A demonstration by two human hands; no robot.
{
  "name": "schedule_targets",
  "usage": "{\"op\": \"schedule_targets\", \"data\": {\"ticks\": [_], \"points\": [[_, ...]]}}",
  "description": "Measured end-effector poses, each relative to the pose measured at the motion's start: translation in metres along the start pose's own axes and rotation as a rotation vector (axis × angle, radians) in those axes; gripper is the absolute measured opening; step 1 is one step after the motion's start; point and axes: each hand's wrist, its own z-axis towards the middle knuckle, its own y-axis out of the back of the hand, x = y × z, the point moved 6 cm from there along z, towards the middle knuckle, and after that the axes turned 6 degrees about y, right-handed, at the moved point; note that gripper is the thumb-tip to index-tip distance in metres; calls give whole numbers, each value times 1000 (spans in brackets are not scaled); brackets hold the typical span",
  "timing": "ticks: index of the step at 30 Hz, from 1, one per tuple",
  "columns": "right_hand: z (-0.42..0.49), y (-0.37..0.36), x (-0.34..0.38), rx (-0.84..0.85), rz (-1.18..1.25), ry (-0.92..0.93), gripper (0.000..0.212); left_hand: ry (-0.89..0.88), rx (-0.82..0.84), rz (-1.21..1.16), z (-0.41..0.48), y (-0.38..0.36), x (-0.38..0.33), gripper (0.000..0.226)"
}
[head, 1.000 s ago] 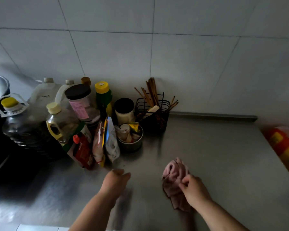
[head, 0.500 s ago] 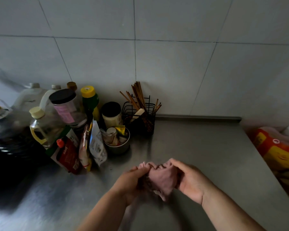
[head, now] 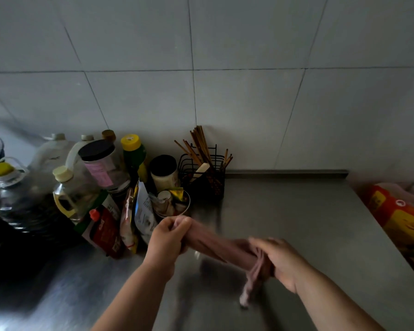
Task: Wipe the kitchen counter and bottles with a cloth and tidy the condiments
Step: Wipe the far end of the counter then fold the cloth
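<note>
a person's two bare hands hold a pink cloth (head: 215,247) stretched out above a steel tabletop (head: 296,211). the left hand (head: 167,240) has its grip curled tight around one end. the right hand (head: 281,261), slightly blurred, has its grip clamped on the other end, and a loose tail of cloth hangs below it. just behind the left hand, crowded near the tiled wall (head: 249,103), stand a cream-capped oil bottle (head: 67,197), a black-lidded jar (head: 98,161), a yellow-capped bottle (head: 134,151), a red pouch (head: 103,230) and a metal bowl (head: 188,204) of sachets. beside them a black wire rack (head: 206,185) holds chopsticks (head: 198,144).
</note>
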Motion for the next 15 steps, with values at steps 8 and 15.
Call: {"op": "schedule_targets", "data": {"ticks": [8, 15], "points": [[-15, -30, 8, 328, 301, -76, 16, 22, 275, -470, 7, -9, -17, 38], [-19, -49, 33, 305, 626, 18, 19, 581, 508, -253, -30, -62, 47, 46]]}}
